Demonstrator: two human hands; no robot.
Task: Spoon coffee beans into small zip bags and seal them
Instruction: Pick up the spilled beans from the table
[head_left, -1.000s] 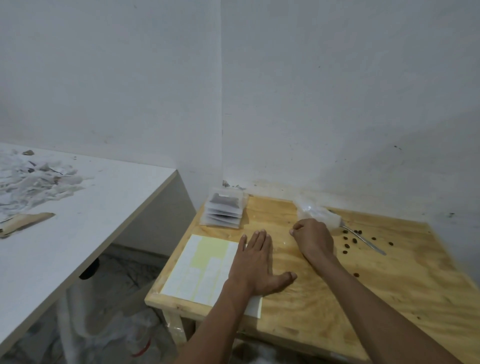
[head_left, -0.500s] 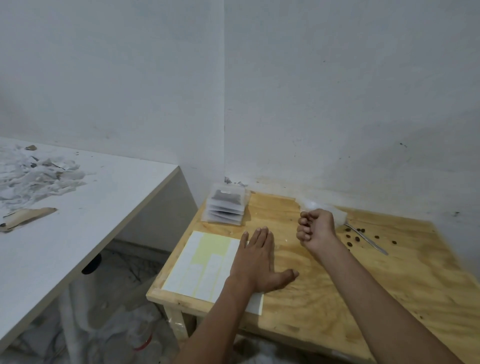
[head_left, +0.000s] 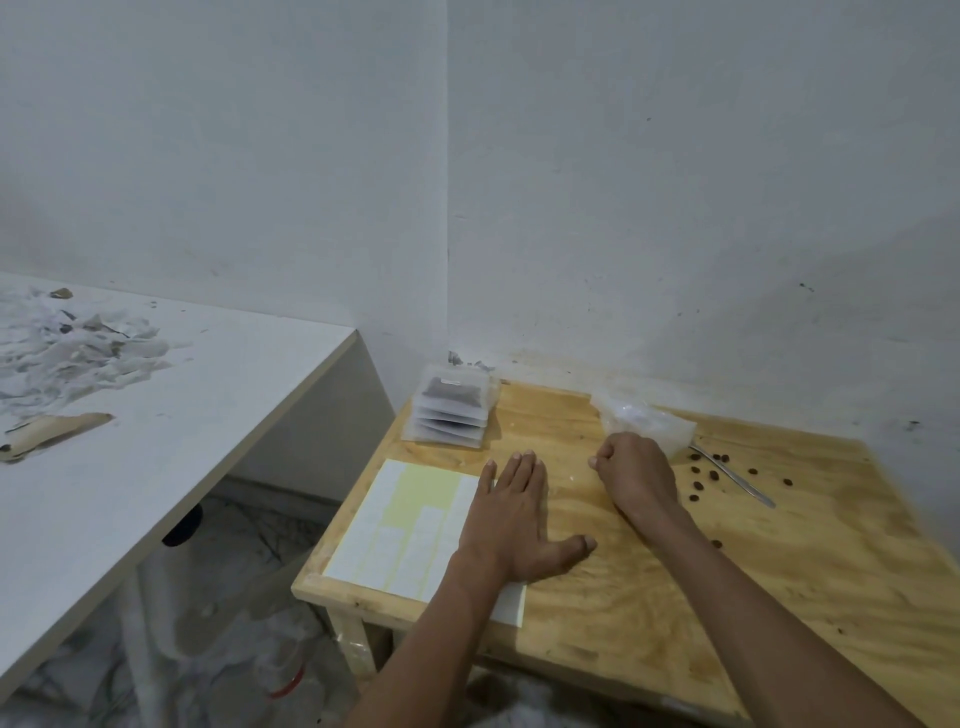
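My left hand (head_left: 511, 519) lies flat, fingers spread, on the wooden table (head_left: 779, 582), its heel over the edge of a label sheet (head_left: 410, 525). My right hand (head_left: 636, 475) is curled into a fist just above the table; I see nothing in it. Behind that fist lies a crumpled clear plastic bag (head_left: 647, 418). To its right a metal spoon (head_left: 737, 480) rests on the wood among scattered coffee beans (head_left: 698, 486). A stack of filled small zip bags (head_left: 452, 415) sits in the table's back left corner.
White walls close off the back and right of the wooden table. A white table (head_left: 182, 441) stands to the left across a gap, with shredded paper (head_left: 67, 353) and a brown scrap (head_left: 52, 431) on it. Plastic clutter covers the floor below.
My right hand lifted from the table as a fist, then came back down and a little forward. My left hand stayed flat in place.
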